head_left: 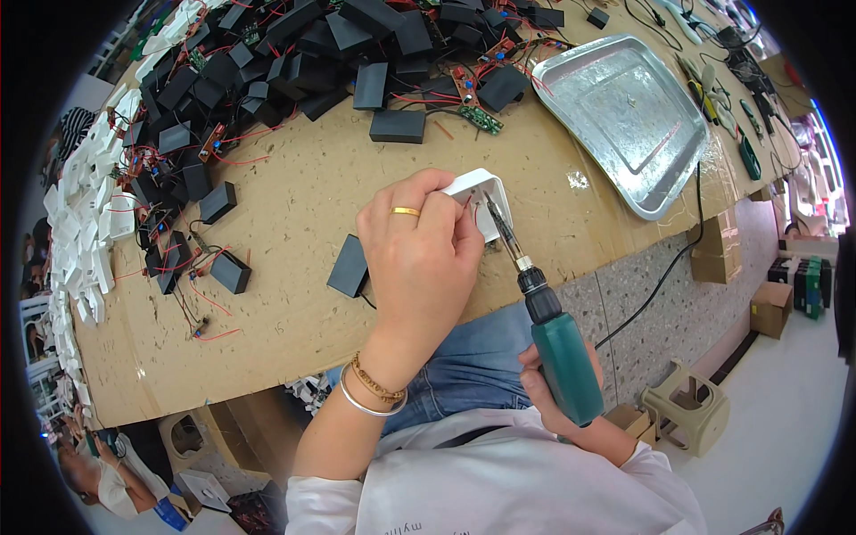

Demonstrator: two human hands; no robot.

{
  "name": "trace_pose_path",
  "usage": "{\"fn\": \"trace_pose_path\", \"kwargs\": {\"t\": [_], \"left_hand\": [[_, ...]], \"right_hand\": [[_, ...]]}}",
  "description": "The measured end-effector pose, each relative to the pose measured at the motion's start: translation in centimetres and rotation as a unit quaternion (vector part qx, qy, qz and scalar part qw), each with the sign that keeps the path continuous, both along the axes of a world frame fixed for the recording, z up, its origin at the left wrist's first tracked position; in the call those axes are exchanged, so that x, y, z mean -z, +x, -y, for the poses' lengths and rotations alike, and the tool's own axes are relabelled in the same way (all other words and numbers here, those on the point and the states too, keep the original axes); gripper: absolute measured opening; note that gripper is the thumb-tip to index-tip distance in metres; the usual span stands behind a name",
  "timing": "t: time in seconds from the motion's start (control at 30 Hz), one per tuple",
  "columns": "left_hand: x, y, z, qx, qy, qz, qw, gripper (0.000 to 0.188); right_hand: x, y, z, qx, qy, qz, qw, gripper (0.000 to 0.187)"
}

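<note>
My left hand point(419, 245) is closed around a small white plastic housing point(490, 183), held with its open side up above the cardboard-covered table. My right hand point(553, 388) grips the green handle of a soldering iron point(563, 361). The iron slants up and to the left, its thin metal tip inside the housing by a short reddish wire. What the tip touches is too small to make out. Just left of my left wrist lies a black rectangular block point(349, 266) with a dark wire, partly behind the hand.
Black blocks point(357, 36) with red wires and small circuit boards point(481, 119) are heaped at the back left. White housings point(80, 214) line the left edge. A metal tray point(624, 116) lies right, near pliers point(704, 98). A black cord point(660, 294) hangs past the table edge.
</note>
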State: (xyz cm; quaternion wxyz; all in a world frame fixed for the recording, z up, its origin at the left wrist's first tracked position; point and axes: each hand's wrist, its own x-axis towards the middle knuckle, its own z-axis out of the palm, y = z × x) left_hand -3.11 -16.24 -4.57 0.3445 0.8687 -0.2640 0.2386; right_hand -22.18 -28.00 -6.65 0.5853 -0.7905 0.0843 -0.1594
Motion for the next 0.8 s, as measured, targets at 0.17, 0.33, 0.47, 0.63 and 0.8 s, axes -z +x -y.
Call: {"fn": "trace_pose_path", "kwargs": {"t": [0.17,0.33,0.47,0.63,0.8], "left_hand": [[0.04,0.2,-0.29,0.01,-0.013,-0.022,1.0,0.015],[0.03,0.17,-0.25,0.007,-0.013,-0.024,1.0,0.015],[-0.2,0.09,-0.13,-0.001,-0.004,-0.024,1.0,0.015],[-0.38,0.05,-0.15,0.0,0.001,-0.029,1.0,0.017],[-0.39,0.05,-0.16,0.003,0.0,-0.032,0.999,0.017]], "right_hand": [[0.19,-0.11,0.34,-0.01,-0.011,-0.013,1.0,0.044],[0.0,-0.16,0.33,-0.017,-0.034,-0.024,0.999,0.043],[-0.16,-0.02,0.26,-0.014,-0.014,-0.016,1.0,0.044],[-0.1,-0.06,0.35,-0.015,-0.022,-0.013,1.0,0.044],[-0.16,0.21,0.44,-0.023,-0.055,-0.012,0.998,0.044]]}}
